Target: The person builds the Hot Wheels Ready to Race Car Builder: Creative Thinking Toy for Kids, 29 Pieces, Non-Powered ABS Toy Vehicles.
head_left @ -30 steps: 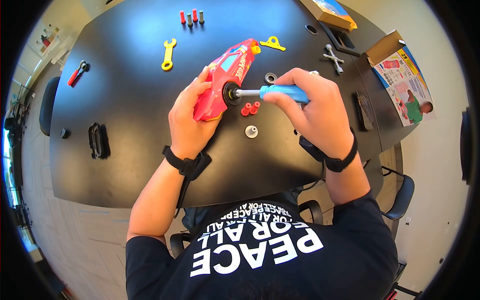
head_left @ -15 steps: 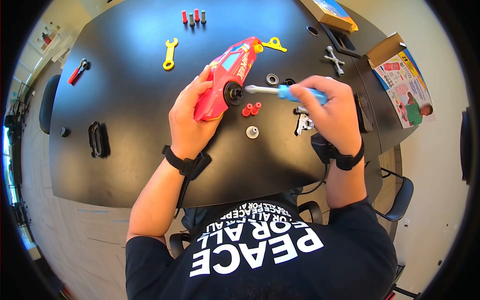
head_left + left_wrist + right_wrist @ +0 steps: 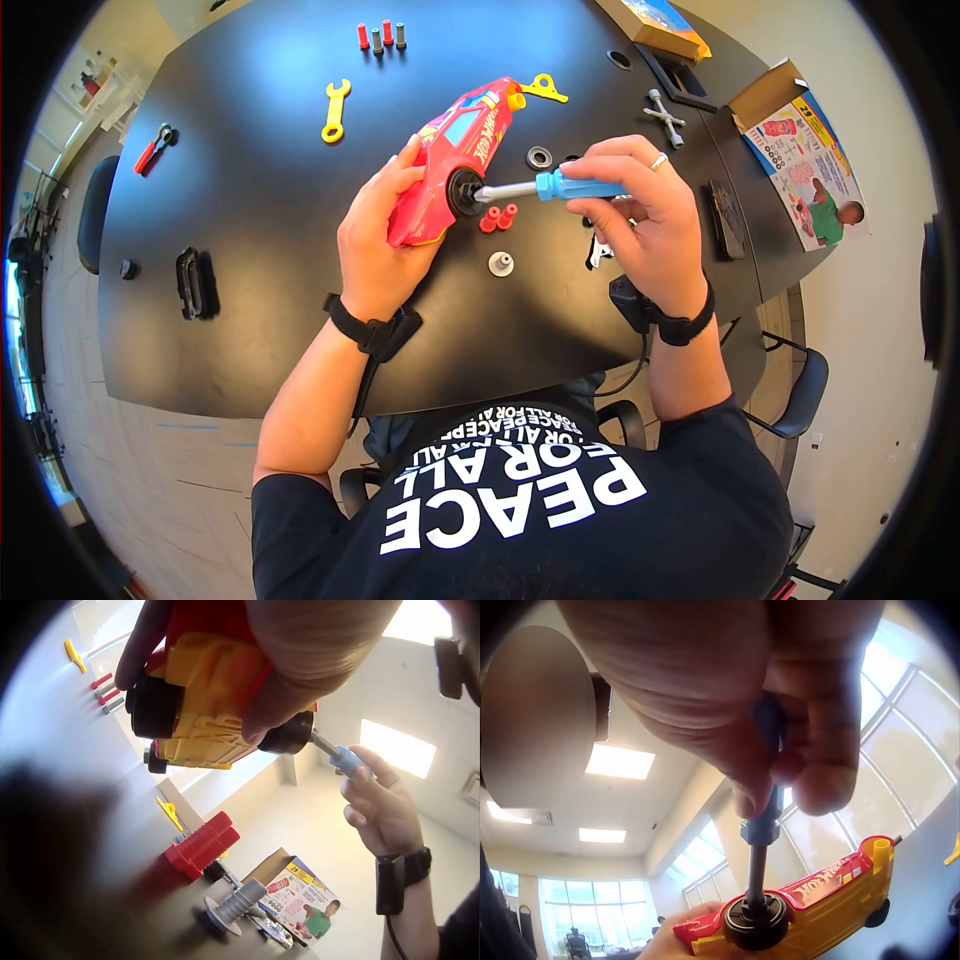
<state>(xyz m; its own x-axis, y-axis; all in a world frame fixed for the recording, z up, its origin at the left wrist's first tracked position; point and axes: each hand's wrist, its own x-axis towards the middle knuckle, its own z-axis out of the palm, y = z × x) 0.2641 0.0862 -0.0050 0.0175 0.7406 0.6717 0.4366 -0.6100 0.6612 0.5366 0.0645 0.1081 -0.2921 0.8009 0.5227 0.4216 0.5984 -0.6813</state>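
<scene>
A black cloth shirt [image 3: 510, 500] sits nearest, at six o'clock in the head view, printed upside down in white with PEACE and FOR ALL, the words repeated smaller farther up. Past it, at five o'clock from the toy car [image 3: 458, 140], a gray plastic bolt [image 3: 502, 264] stands on its round, flat head; a little farther along that line are two ribbed red bolts [image 3: 489, 220]. The car itself is glossy red plastic, held above the dark table [image 3: 400, 350] just left of twelve o'clock, tilted with its nose toward one; slanted lettering on its side reads Hot Wheels, and the left wrist view shows a molded yellow underside. The left hand [image 3: 385, 225] grasps its rear end, fingers wrapped over the body, thumb pressed to the underside beside a black wheel [image 3: 465, 190]. The right hand [image 3: 650, 210] pinches the faceted blue handle of a screwdriver [image 3: 555, 186] between thumb and fingers; its smooth metal shaft points to nine o'clock, the tip meeting that wheel's hub. A loose gray ring [image 3: 539, 158] lies at three o'clock from the car, a flat yellow wrench [image 3: 337, 110] between nine and ten. Farther toward three stands a cardboard box [image 3: 800, 150] marked 29, showing a figure in green. Four bolts [image 3: 387, 34] stand upright at eleven.
</scene>
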